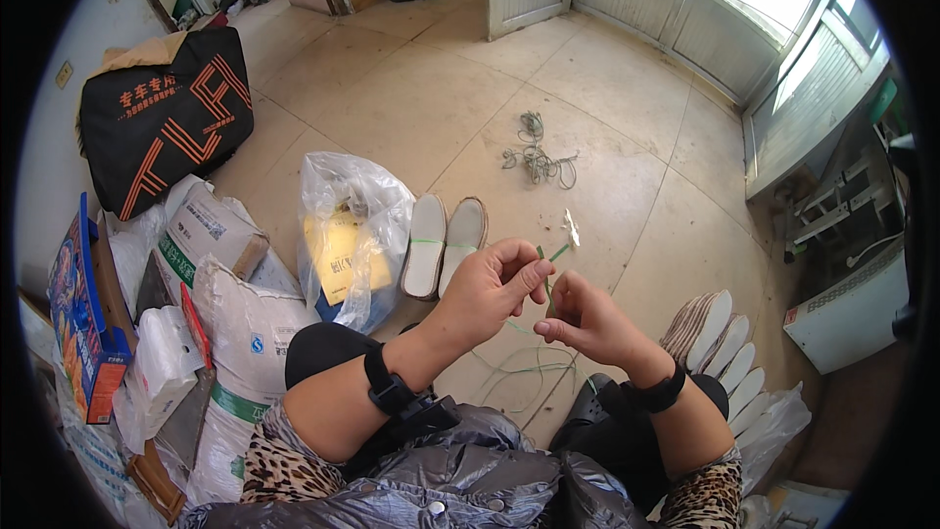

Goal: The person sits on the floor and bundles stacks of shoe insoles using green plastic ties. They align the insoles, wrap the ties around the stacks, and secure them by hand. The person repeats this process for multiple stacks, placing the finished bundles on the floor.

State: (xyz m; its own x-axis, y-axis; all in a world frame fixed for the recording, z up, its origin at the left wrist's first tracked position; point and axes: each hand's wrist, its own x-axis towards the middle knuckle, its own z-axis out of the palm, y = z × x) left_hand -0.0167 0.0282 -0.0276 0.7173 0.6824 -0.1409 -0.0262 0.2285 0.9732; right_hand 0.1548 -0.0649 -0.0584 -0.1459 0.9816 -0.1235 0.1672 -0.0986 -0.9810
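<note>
My left hand pinches a green plastic strip between thumb and fingertips, and two short ends stick up above the grip. Close beside it, my right hand has its fingers curled at the lower part of this strip; its thumb points left. Loose thin green strands trail over the floor below the hands. Just beyond my left hand lie two stacks of pale shoe insoles, the left stack and the right stack, each with a green strip across it. My left forearm and hand partly cover the right stack.
A clear plastic bag holds yellow packets. Sacks, a blue box and a black bag crowd the left. More insole stacks lean by my right knee. Tangled cord and a white scrap lie ahead.
</note>
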